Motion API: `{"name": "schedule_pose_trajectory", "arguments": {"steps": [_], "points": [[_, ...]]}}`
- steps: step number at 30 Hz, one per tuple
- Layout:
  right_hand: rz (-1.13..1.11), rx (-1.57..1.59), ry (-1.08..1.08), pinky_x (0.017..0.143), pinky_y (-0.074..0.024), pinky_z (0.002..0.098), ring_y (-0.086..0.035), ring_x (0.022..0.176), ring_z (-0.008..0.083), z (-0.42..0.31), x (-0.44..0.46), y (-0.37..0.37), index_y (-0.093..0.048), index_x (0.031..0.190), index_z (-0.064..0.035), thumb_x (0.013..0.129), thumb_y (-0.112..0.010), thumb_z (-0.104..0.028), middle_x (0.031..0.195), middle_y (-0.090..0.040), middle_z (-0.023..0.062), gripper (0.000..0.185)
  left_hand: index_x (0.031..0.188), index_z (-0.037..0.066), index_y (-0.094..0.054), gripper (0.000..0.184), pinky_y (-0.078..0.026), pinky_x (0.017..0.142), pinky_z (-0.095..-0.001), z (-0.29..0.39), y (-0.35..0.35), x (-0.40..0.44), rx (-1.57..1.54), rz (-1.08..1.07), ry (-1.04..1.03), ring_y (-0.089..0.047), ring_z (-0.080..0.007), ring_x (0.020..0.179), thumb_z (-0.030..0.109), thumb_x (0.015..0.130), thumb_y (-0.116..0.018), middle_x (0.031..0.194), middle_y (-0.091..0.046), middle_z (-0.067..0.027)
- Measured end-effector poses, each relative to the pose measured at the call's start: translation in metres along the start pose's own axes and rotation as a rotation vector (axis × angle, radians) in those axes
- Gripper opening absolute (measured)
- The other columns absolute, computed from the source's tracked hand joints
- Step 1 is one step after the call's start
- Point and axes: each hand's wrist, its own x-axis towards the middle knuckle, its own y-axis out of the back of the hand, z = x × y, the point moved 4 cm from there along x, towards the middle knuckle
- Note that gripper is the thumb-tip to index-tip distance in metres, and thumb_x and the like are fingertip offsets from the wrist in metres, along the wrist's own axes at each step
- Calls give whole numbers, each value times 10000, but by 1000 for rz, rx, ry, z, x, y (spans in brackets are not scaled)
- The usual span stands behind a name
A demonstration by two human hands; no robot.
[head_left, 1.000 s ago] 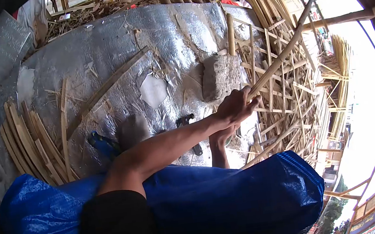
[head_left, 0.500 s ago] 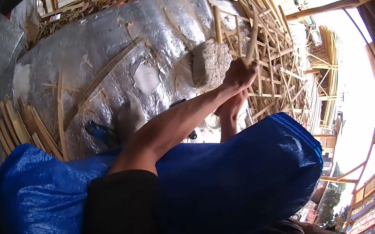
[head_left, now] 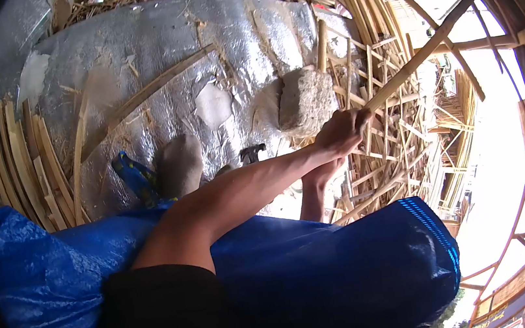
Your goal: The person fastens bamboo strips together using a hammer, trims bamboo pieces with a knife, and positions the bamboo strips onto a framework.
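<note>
Wooden pole | clasped in grip of L hand | R hand just beside, part. hidden, grip can't be told

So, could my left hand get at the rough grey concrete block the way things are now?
Probably yes: the block looks close to your left hand, with nothing visible between them. But that hand is closed around a long brown wooden pole, so it would likely need to let go first.
</note>
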Motion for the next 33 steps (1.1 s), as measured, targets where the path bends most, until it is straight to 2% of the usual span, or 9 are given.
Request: {"name": "schedule_pose_trajectory", "arguments": {"steps": [2,7,14,16,20,23,28,32,33], "points": [[-90,192,73,903,-479,352,-561,1059,193,-29,2,-3,-460,1341,-37,1027,-396,-370,1197,-561,86,462,1073,9,-633,433,-403,484,-414,2,-4,6,82,101,-75,-508,-191,496,386,1044,-420,644,-585,-110],[-124,455,169,828,-493,341,-591,959,183,-73,0,0,-484,1308,-22,1017,-447,-341,1114,-582,80,433,1179,-11,-624,455,-481,573,-417,30,-9,12,102,200,-217,-613,-248,603,381,1031,-445,709,-626,-184],[-142,282,112,756,-478,315,-584,890,159,-111,-4,16,-511,1260,-2,1008,-469,-330,1026,-585,71,416,1014,-133,-590,626,-502,517,-456,80,-25,-29,-5,107,-146,-649,-367,554,483,985,-485,593,-600,-267],[-145,247,114,735,-473,308,-582,870,152,-110,-5,17,-519,1247,4,1005,-475,-326,1001,-586,69,412,985,-125,-582,606,-454,439,-408,73,-27,-33,-62,188,-119,-568,-237,407,476,985,-508,480,-539,-159],[-143,175,113,694,-465,293,-578,830,139,-108,-8,17,-535,1220,15,1000,-487,-320,951,-588,63,404,965,-53,-596,434,-390,474,-411,56,-37,-30,-169,39,-183,-470,-202,439,326,1056,-406,520,-515,-145],[-136,146,115,663,-458,282,-575,800,128,-113,-8,15,-547,1200,23,995,-497,-315,913,-589,60,399,942,-32,-606,423,-408,583,-442,32,-23,-14,-126,-2,23,-482,-218,531,329,1054,-416,599,-532,-154],[-129,104,124,612,-447,264,-569,751,111,-129,-6,11,-566,1166,37,989,-512,-308,850,-591,53,392,858,-11,-588,459,-383,516,-346,18,-19,21,-71,102,-158,-473,-131,558,380,1045,-436,597,-478,-83],[-229,216,-93,641,-462,271,-572,737,98,-138,3,-1,-567,1126,49,1035,-447,-327,840,-637,54,405,739,91,-445,429,-337,481,-260,32,0,39,-682,-99,141,-323,-70,452,403,1032,-470,575,-356,51],[-104,131,90,677,-488,319,-617,777,158,-146,3,-10,-566,1168,34,1039,-429,-302,878,-674,118,384,719,102,-430,447,-309,440,-249,45,9,37,-622,-68,104,-341,-64,434,422,1029,-467,549,-357,53]]}}
